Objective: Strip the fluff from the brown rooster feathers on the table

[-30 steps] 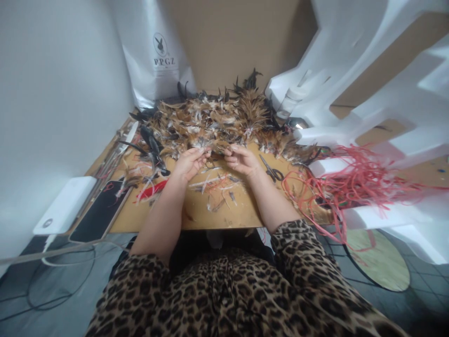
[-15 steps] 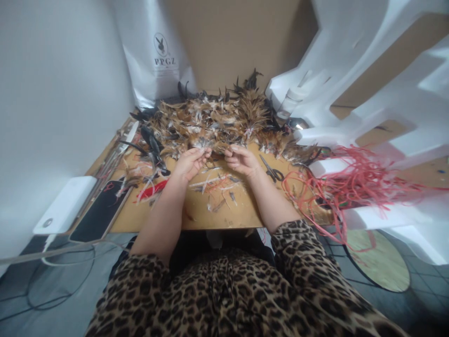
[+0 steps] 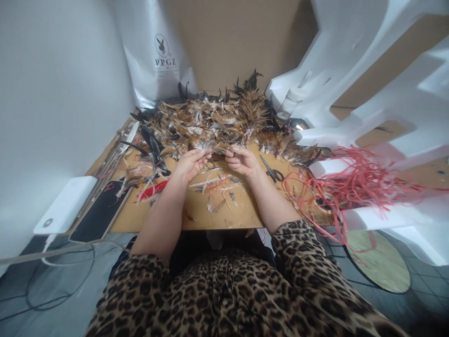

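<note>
My left hand point(image 3: 192, 164) is closed in a pinch at the near edge of a pile of brown feathers point(image 3: 210, 114). What its fingertips hold is too small to make out. Facing it, a short gap away, my right hand point(image 3: 242, 161) also pinches, with a brown feather point(image 3: 220, 148) showing at its fingertips against the pile. Below the hands, white strips point(image 3: 206, 183) and feather scraps lie on the yellowish table point(image 3: 224, 217). Dark-handled scissors point(image 3: 271, 171) rest just right of my right hand.
Black feathers point(image 3: 152, 142) and a red bundle point(image 3: 152, 188) lie to the left, near a phone point(image 3: 96, 213) and a white power bank point(image 3: 65, 206) with a cable. Tangled red strips point(image 3: 361, 182) hang over white foam point(image 3: 382, 217) at right. A silvery bag point(image 3: 150, 51) stands behind.
Both hands stay in nearly the same place, with only slight finger movement. Nothing else has visibly moved.
</note>
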The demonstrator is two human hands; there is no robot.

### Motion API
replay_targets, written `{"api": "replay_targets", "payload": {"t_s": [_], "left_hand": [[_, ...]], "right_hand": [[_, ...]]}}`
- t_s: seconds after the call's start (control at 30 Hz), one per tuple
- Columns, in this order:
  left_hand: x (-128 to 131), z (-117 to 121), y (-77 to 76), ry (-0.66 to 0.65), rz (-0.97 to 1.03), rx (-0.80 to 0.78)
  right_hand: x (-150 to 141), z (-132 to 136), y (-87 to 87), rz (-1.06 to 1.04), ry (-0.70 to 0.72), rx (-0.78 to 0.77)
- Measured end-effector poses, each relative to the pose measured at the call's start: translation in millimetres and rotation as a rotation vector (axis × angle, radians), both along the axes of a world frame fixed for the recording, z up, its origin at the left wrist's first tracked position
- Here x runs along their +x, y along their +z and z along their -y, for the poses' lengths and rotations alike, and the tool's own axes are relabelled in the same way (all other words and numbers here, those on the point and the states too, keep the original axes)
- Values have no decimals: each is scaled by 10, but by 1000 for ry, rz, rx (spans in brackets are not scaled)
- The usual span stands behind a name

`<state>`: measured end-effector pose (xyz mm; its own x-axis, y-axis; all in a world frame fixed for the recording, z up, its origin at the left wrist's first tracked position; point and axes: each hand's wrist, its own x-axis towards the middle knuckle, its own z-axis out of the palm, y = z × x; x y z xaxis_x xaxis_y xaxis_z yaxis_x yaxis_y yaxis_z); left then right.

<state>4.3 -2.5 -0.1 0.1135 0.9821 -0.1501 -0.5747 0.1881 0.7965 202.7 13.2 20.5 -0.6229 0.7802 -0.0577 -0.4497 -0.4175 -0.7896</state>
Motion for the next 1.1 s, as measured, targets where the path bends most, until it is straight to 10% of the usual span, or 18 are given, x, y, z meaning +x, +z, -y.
{"api": "replay_targets", "payload": {"t_s": [0.47, 0.9, 1.1], "left_hand": [[68, 4, -19, 36, -37, -17], [137, -40, -148, 68, -33, -11], [118, 12, -82, -14, -134, -11]], "right_hand": [[-63, -38, -93, 18, -135, -12], [-508, 30, -364, 515, -662, 539], [-415, -24, -283, 351, -563, 262]]}}
